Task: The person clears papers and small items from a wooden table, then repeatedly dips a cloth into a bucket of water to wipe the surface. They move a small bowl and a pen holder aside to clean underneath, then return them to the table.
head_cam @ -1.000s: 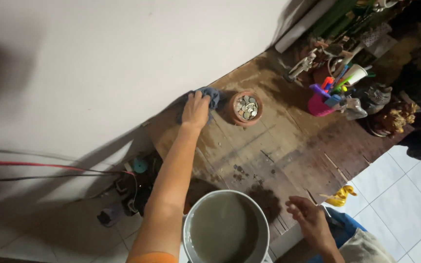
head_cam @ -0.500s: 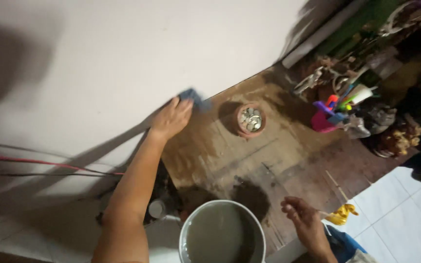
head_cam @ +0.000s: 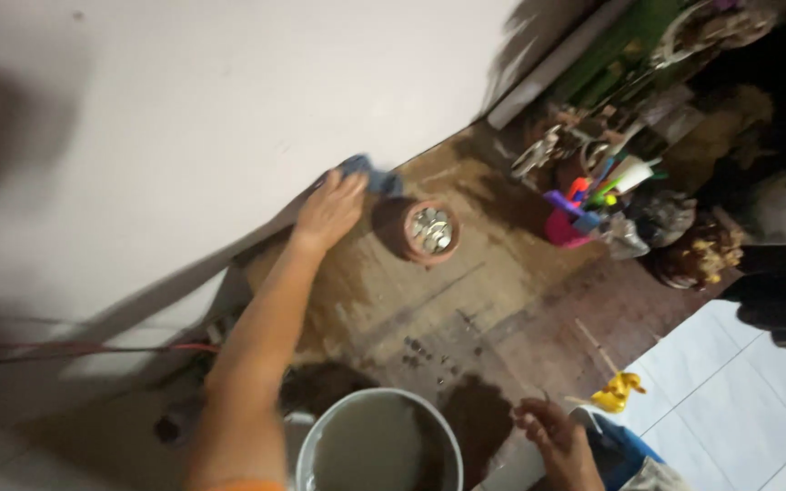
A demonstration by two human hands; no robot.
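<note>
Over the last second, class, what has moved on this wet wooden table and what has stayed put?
The left hand kept the blue cloth pressed down and slid it from beside the clay pot of coins out along the wall edge. The right hand stayed empty near the bucket. The pot and pink pen holder did not move.

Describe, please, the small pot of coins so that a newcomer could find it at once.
On the worn wooden tabletop by the white wall, look just right of the left hand pressing a blue cloth. The round terracotta pot stands alone, the only container filled with coins.
</note>
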